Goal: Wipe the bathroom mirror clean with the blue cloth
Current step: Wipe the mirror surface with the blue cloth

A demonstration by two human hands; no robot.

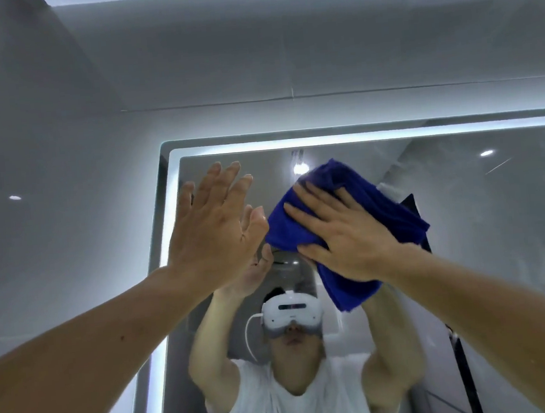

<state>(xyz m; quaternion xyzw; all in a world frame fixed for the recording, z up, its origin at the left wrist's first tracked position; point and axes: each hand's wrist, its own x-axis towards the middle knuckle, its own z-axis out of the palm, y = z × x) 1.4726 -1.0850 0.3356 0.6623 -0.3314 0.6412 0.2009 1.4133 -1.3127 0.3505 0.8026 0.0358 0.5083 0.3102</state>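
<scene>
Surface here is the big rectangular wall mirror (pixel 463 222) with a glowing white edge strip. A folded dark-blue terry cloth (pixel 394 215) is pressed on the glass under my right hand (pixel 346 232). My left hand (pixel 213 224) lies flat just beside it.

Blue cloth (pixel 349 229) looks soft and plush, matt; mirror (pixel 496 219) glass glossy; grey wall (pixel 62 158) tiles smooth, sheeny.
</scene>
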